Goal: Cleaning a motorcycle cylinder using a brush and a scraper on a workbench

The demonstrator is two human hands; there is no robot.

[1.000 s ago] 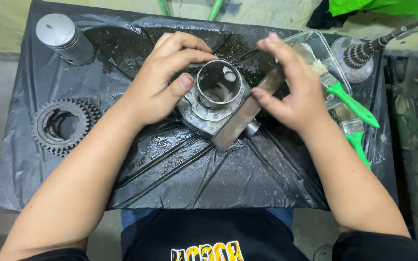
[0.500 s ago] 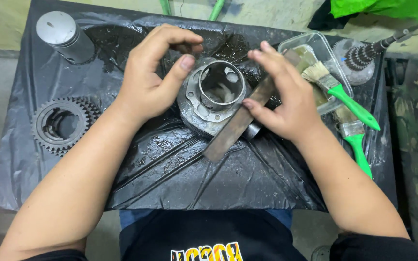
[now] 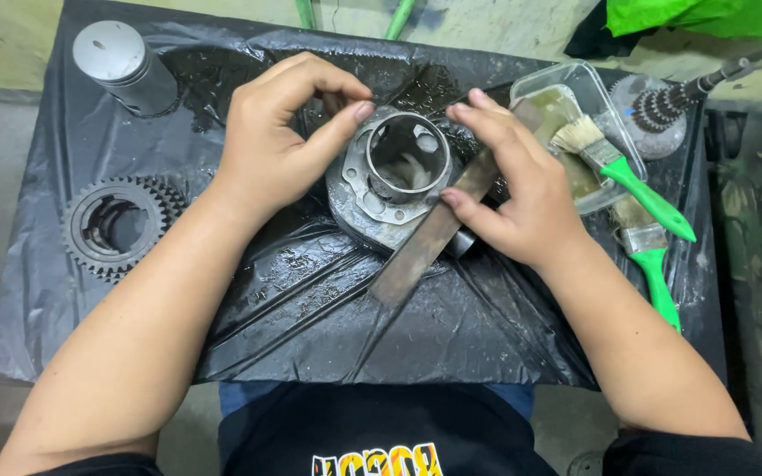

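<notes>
The left hand curls its fingers on a metal cylinder; the right hand pinches a flat file lying across it. Both sit on black plastic sheet.

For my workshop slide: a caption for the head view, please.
Left hand steadies a metal cylinder on black plastic while right hand holds a flat file.

- The flat metal strip disappears under the right hand at centre frame.
- Two green handles are cut off by the top edge.
- The green cloth runs off the upper right corner.
</notes>
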